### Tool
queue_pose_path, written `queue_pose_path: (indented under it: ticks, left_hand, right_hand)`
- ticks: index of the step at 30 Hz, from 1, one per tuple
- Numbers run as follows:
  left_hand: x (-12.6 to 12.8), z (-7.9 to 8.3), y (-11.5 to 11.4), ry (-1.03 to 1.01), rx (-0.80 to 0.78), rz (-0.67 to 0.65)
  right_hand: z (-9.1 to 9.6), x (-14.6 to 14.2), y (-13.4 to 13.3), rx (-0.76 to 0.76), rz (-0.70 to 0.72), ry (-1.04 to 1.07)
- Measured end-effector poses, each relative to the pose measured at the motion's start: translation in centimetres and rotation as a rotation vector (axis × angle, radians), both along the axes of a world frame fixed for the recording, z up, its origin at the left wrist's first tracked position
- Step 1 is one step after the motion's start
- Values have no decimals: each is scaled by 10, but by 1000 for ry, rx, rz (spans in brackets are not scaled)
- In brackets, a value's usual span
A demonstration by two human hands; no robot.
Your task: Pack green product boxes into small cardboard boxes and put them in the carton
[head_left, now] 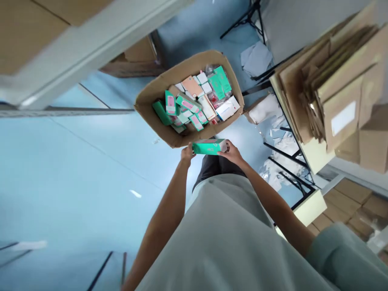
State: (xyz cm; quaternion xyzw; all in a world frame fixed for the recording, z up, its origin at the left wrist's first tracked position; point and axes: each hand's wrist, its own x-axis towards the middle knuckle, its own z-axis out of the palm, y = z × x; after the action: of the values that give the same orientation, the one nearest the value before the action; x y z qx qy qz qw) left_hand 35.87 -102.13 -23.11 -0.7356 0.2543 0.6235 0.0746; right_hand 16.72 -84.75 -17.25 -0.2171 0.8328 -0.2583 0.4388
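Note:
I hold a small green carton (208, 147) flat between both hands, just above my lap. My left hand (187, 154) grips its left end. My right hand (232, 152) is closed round its right end, where a white flap shows. Right beyond the carton, an open cardboard box (145, 97) stands on the blue floor. It is filled with several green, pink and white product cartons lying jumbled.
A stack of flattened cardboard (339, 81) lies on a black-framed table at the right. White paper scraps (281, 145) litter the floor beneath it. A white shelf with brown boxes (39, 32) hangs at the upper left. More boxes (351, 206) sit low at the right.

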Motion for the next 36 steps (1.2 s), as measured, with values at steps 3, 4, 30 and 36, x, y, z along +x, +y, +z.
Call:
queue_pose_path:
  ticks: [3,4,30,36]
  left_hand:
    - [-17,37,18,55,-29,-113]
    - [-23,48,26,74,-38,-160]
    - [-160,247,575,935,109,-1686]
    - [-195,259,686,987,170,-1887]
  right_hand:
    - [32,6,41,87,-167,-99]
    - [43,8,57,98,-230,-117]
    - [261,259,579,-207,-1822,559]
    - [246,263,616,-274,-2050,610]
